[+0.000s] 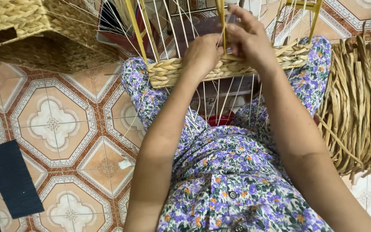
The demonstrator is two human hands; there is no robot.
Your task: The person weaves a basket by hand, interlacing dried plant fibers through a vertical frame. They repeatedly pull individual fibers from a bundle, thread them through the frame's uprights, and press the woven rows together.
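Patterned tile floor (61, 124) in orange and white, evenly lit. A dark blue mat (11, 178) lies at left, with perhaps a paper scrap (125, 163) nearby.

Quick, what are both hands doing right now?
Left hand: closed, gripping the woven band.
Right hand: fingers pinched on a yellow upright rod.

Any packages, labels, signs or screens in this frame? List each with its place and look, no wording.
None in view: no package, label, sign or screen.
Nearest things: a small white scrap on the tiled floor, too small to tell what it is.
A dark blue ribbed mat, rectangular, at lower left, unmarked.
Both hands, left hand and right hand, work on a half-woven straw basket with yellow uprights.
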